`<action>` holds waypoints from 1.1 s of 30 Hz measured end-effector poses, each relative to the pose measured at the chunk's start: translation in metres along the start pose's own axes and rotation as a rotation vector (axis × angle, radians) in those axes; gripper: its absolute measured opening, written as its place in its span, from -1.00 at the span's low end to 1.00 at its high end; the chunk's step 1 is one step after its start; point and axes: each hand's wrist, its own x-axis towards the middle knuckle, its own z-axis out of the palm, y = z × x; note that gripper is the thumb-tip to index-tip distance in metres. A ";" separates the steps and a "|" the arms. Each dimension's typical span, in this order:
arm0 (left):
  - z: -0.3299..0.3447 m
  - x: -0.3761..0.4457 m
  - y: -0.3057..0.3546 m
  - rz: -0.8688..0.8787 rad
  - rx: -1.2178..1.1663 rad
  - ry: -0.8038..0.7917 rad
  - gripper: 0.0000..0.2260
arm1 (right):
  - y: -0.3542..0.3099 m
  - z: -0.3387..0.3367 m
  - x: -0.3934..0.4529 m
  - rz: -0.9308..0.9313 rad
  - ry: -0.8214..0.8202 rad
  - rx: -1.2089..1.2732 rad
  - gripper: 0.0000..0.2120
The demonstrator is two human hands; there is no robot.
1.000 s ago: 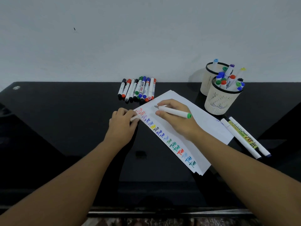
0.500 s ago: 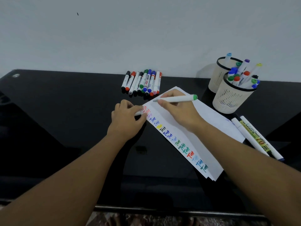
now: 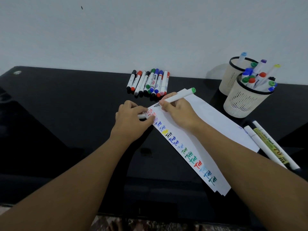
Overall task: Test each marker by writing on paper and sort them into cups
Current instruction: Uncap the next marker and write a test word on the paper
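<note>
Shiny black table point(image 3: 58, 130). Left hand point(image 3: 131, 120) curled round white cap point(image 3: 141, 116), resting at paper point(image 3: 208, 127) edge. Row of markers point(image 3: 148, 82) behind. Right hand point(image 3: 179, 114) pinches white pen point(image 3: 176, 97), green end up, tip on flat paper corner. Two round slotted cups point(image 3: 241, 104), full of markers, far right.

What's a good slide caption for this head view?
Right hand tests a green-ended marker on paper; left hand holds its cap.

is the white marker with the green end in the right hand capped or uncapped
Uncapped: the white green-ended marker in the right hand shows a bare dark tip on the white paper.
</note>
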 end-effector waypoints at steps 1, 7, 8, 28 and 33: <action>0.000 0.000 -0.001 -0.001 -0.016 -0.002 -0.67 | 0.000 0.000 -0.001 0.002 -0.004 -0.018 -0.91; 0.002 0.002 -0.005 0.000 -0.066 -0.002 -0.64 | -0.001 0.001 0.002 -0.011 0.029 -0.088 -0.88; 0.002 0.002 -0.006 -0.005 -0.070 -0.004 -0.61 | 0.000 0.002 0.002 -0.009 0.028 -0.090 -0.88; 0.003 0.004 -0.007 -0.019 -0.052 -0.020 -0.65 | 0.003 0.002 0.006 -0.014 0.044 -0.141 -0.89; 0.003 0.004 -0.006 -0.014 -0.056 -0.019 -0.65 | 0.003 0.003 0.004 -0.015 0.014 -0.141 -0.91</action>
